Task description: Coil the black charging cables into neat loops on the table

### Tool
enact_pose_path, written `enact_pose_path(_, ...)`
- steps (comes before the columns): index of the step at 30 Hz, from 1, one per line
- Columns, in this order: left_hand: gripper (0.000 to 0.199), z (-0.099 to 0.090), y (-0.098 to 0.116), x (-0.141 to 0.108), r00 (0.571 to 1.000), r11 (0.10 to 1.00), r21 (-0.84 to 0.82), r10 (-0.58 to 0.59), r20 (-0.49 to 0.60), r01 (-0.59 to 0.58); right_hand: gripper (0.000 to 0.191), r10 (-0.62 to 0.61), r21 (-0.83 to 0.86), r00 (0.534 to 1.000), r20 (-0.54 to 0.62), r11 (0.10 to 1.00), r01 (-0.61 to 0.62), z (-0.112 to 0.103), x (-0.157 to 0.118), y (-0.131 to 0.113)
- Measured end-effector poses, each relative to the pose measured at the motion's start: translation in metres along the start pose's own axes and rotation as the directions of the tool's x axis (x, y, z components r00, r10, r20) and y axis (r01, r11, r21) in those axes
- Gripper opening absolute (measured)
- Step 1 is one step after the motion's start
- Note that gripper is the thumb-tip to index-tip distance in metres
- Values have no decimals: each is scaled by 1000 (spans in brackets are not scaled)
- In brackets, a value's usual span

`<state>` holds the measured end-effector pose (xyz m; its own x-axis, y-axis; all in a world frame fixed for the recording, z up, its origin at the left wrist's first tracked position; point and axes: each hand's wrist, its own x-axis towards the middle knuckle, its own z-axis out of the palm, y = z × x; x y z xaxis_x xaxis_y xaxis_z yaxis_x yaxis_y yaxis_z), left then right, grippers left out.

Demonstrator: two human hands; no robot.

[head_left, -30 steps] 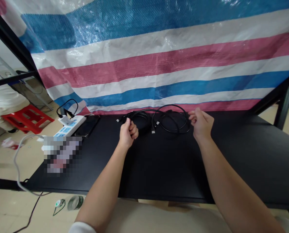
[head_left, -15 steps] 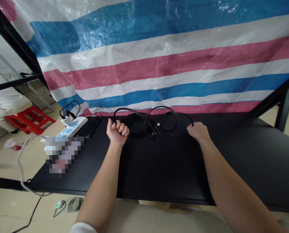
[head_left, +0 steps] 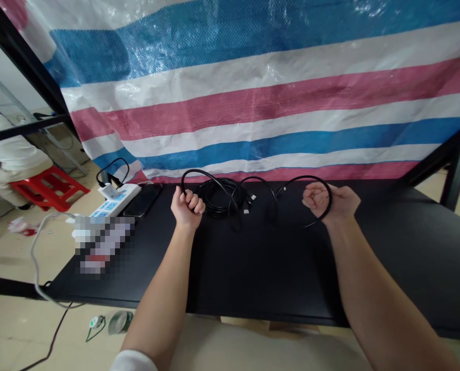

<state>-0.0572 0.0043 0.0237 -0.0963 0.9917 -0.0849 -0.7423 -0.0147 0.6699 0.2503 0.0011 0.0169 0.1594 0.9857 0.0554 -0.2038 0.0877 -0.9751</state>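
Observation:
My left hand (head_left: 188,207) is closed in a fist around a black cable (head_left: 194,170), which arches up from it and back down to the right. My right hand (head_left: 332,202) is turned palm up with its fingers curled; a loop of the same cable crosses its palm, though the exact grip point is hard to see. Between the hands, cable curves hang over the black table (head_left: 253,273). Behind them lies a coiled bundle of black cable (head_left: 214,210), with light-coloured connector ends (head_left: 246,211) at its right side.
At the left, a white power strip (head_left: 116,203) with plugs in it stands beside a dark phone (head_left: 142,200) and a blurred-out item. A striped tarp (head_left: 253,113) hangs behind the table. Someone sits on a red stool (head_left: 52,188). A clear bottle (head_left: 120,322) is below the table edge.
My right hand has moved right and rolled from knuckles up to palm up, carrying the cable into a rounder loop. My left hand stays about where it was.

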Motion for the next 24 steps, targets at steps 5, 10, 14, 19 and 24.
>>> enact_pose_path(5, 56, -2, -1, -2, 996, 1000, 15, -5, 84, 4, 11, -194, -470, 980, 40, 862, 190, -4, 15, 31)
enact_pose_path(10, 55, -5, -1, -1, 990, 1000, 18, 0, 142, -3, 27, -294, -813, 927, 234, 463, 352, 5, 18, 44)
enact_pose_path(14, 54, -6, -1, -1, 988, 999, 37, -4, 152, -1, 30, -196, -910, 945, 264, 274, 311, 11, 16, 53)
enact_pose_path(19, 52, -5, 4, -3, 990, 1000, -1, 21, 139, -21, 14, -222, -958, 961, 167, 191, 211, 6, 16, 57)
enact_pose_path(24, 51, -10, 13, -2, 990, 989, -113, 110, 84, -100, 17, -303, -871, 911, -281, 480, -109, -28, 30, 56)
